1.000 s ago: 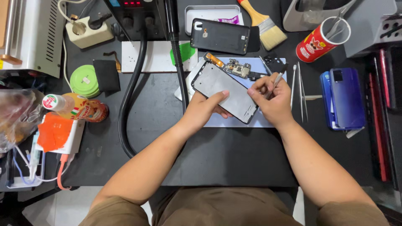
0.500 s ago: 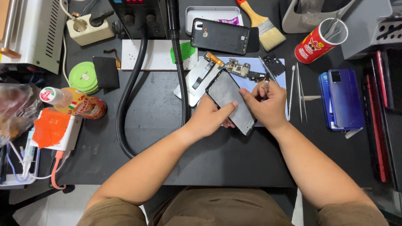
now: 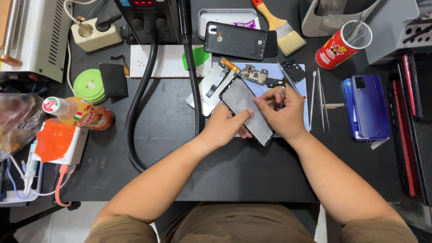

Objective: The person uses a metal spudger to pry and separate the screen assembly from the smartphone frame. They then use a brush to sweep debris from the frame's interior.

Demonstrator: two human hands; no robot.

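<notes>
Both forearms reach in from the bottom edge over the dark work mat point(image 3: 171, 135), meeting at its middle. The left hand point(image 3: 225, 128) grips the near edge of a black phone screen panel point(image 3: 245, 108), tilted above the blue pad point(image 3: 301, 72). The right hand point(image 3: 283, 112) pinches the panel's far side, a thin metal tool point(image 3: 282, 90) tucked between its fingers.
</notes>
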